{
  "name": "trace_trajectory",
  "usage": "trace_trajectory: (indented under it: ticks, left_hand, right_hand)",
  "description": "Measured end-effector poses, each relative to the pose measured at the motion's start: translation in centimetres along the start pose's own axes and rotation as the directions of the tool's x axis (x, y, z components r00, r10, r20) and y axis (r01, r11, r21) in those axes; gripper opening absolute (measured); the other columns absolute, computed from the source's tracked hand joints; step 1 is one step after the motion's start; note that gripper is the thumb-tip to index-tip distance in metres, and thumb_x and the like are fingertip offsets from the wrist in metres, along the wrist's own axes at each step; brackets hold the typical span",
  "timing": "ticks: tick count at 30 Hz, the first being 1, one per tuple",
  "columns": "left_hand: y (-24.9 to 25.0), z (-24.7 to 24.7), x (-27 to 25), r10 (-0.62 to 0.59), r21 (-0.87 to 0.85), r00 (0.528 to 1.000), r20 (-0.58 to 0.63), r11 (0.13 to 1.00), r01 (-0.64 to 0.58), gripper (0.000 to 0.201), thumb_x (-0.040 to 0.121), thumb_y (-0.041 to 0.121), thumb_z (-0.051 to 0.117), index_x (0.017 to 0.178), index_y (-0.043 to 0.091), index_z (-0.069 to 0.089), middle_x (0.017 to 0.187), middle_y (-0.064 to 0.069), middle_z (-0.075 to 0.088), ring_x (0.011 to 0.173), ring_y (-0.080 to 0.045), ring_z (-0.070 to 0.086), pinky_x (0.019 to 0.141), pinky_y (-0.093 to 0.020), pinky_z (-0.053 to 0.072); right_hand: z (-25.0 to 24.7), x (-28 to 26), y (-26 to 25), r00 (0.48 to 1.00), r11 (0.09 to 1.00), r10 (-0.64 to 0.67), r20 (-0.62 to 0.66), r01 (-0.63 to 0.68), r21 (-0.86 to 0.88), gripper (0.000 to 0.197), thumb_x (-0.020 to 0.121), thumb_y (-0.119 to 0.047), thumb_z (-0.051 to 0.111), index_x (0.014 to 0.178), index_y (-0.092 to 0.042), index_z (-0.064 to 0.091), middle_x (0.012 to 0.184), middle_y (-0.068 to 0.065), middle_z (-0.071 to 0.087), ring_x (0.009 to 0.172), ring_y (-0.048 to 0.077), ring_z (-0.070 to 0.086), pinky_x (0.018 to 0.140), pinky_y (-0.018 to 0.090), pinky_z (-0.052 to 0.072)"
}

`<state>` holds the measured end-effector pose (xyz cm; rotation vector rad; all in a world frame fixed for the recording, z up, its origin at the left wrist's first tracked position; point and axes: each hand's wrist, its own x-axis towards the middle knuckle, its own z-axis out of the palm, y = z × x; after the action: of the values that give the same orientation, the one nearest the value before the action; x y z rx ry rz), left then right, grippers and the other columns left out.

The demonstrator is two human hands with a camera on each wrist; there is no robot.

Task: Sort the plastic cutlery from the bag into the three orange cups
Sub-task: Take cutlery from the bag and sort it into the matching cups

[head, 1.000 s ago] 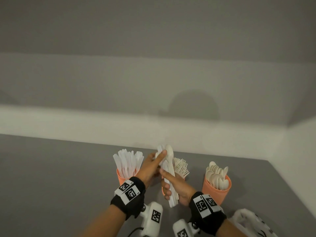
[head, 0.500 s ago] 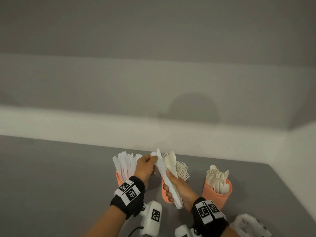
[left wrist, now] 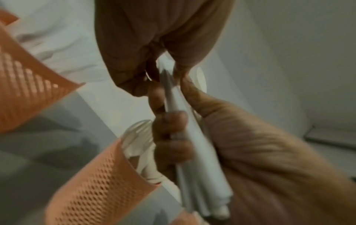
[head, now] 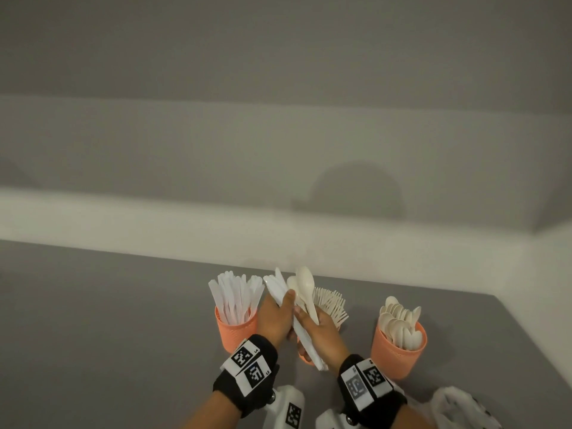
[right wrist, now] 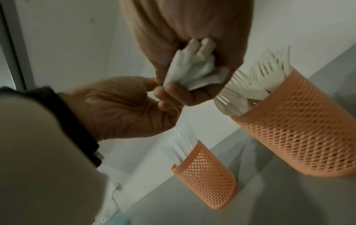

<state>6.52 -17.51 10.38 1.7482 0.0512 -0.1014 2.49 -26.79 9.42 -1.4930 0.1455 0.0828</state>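
In right hand (head: pixel 320 331), smooth flat cutlery (head: pixel 305 308)

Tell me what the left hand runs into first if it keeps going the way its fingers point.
Likely the bundle of cutlery in the right hand; the left hand already pinches its white knives.

Left hand (left wrist: pixel 154 38) reaching down from top, fingertips pinching tip of white cutlery bundle (left wrist: pixel 194 152). Right hand (left wrist: pixel 269 159) gripping bundle from lower right, fingers (left wrist: pixel 171 137) curling round it. Orange mesh cup (left wrist: pixel 100 187) standing below, holding white forks (left wrist: pixel 138 134). Second orange mesh cup (left wrist: pixel 25 91) showing at left edge.
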Motion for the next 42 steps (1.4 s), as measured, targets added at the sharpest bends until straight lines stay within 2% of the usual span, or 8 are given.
trace_trajectory:
  ticks: [6, 9, 13, 17, 20, 28, 35, 42]
  left_hand:
    - [-0.8, -0.8, 1.2, -0.121, -0.069, 0.993, -0.011, 0.99, 0.12, 0.038, 0.097, 0.031, 0.04, 0.108, -0.002, 0.055, 0.082, -0.018, 0.063, 0.065, -0.027, 0.059, 0.05, -0.033, 0.051]
    - [-0.6, -1.8, 1.2, -0.179, -0.254, 0.984, 0.006, 0.951, 0.175, 0.033, 0.099, 0.028, 0.037, 0.102, -0.001, 0.053, 0.076, -0.015, 0.061, 0.054, -0.024, 0.055, 0.043, -0.026, 0.047]
    - [1.2, -3.5, 1.3, -0.145, -0.49, 0.988, -0.054, 0.866, 0.1, 0.03, 0.099, 0.023, 0.035, 0.086, 0.005, 0.055, 0.071, -0.01, 0.061, 0.068, -0.027, 0.06, 0.076, -0.043, 0.053]
    - [3.7, -6.5, 3.1, -0.112, -0.641, 0.977, -0.179, 0.767, -0.03, 0.014, 0.1, 0.02, 0.033, 0.1, 0.008, 0.04, 0.066, -0.008, 0.047, 0.054, -0.018, 0.052, 0.062, -0.033, 0.05]
    - [4.5, -8.5, 4.9, -0.02, -0.513, 0.933, -0.359, 0.839, -0.179, 0.026, 0.097, 0.038, 0.041, 0.089, 0.014, 0.046, 0.056, 0.0, 0.037, 0.037, -0.008, 0.039, 0.045, -0.024, 0.038]
    - [2.6, -8.8, 7.1, 0.082, -0.257, 0.868, -0.489, 0.938, -0.233, 0.044, 0.086, 0.036, 0.062, 0.056, 0.014, 0.037, 0.054, -0.006, 0.037, 0.049, -0.017, 0.037, 0.053, -0.027, 0.037]
    - [-1.7, -7.2, 7.4, 0.16, -0.097, 0.906, -0.392, 0.972, -0.214, 0.039, 0.086, 0.031, 0.063, 0.059, 0.007, 0.048, 0.052, -0.008, 0.048, 0.048, -0.018, 0.047, 0.05, -0.022, 0.044]
    - [-3.9, -7.2, 7.7, 0.29, 0.056, 0.896, -0.335, 0.956, -0.288, 0.017, 0.083, 0.008, 0.066, 0.083, 0.019, 0.053, 0.079, 0.001, 0.059, 0.074, -0.021, 0.059, 0.074, -0.033, 0.047]
  right_hand:
    - [0.5, 0.1, -0.3, 0.998, 0.999, 0.048, 0.033, -0.047, -0.002, 0.021, 0.098, -0.026, 0.042, 0.097, -0.012, 0.058, 0.054, 0.002, 0.065, 0.039, 0.014, 0.056, 0.037, 0.021, 0.043]
    - [0.8, 0.3, -0.5, 0.996, 0.997, 0.069, 0.061, -0.071, 0.025, 0.027, 0.098, -0.029, 0.041, 0.097, -0.01, 0.06, 0.06, 0.007, 0.067, 0.045, 0.018, 0.06, 0.042, 0.025, 0.049]
    - [0.5, 0.6, -0.4, 0.99, 0.989, 0.13, 0.055, -0.133, 0.058, 0.025, 0.098, -0.028, 0.043, 0.093, -0.012, 0.061, 0.065, 0.01, 0.07, 0.055, 0.022, 0.067, 0.048, 0.028, 0.053]
    - [0.2, 1.0, 0.0, 0.989, 0.987, 0.15, 0.008, -0.151, 0.05, 0.02, 0.098, -0.03, 0.043, 0.095, -0.016, 0.057, 0.049, 0.001, 0.061, 0.043, 0.014, 0.059, 0.04, 0.021, 0.046]
    - [-0.3, 1.4, 0.1, 0.989, 0.989, 0.146, 0.01, -0.146, 0.034, 0.023, 0.098, -0.031, 0.042, 0.098, -0.018, 0.06, 0.043, -0.003, 0.046, 0.03, 0.006, 0.038, 0.033, 0.015, 0.032]
    - [-0.6, 2.4, 0.0, 0.984, 0.981, 0.164, 0.072, -0.17, 0.088, 0.03, 0.098, -0.039, 0.037, 0.106, -0.024, 0.062, 0.049, 0.0, 0.048, 0.03, 0.005, 0.031, 0.032, 0.014, 0.023]
    - [-0.7, 2.6, 0.5, 0.976, 0.974, 0.208, 0.059, -0.212, 0.075, 0.029, 0.098, -0.033, 0.039, 0.116, -0.023, 0.06, 0.052, -0.001, 0.049, 0.034, 0.005, 0.038, 0.033, 0.016, 0.03]
    - [-0.1, 2.2, 0.3, 0.962, 0.957, 0.262, 0.081, -0.27, 0.108, 0.033, 0.098, -0.028, 0.04, 0.127, -0.013, 0.047, 0.047, -0.004, 0.047, 0.035, 0.005, 0.04, 0.035, 0.017, 0.036]
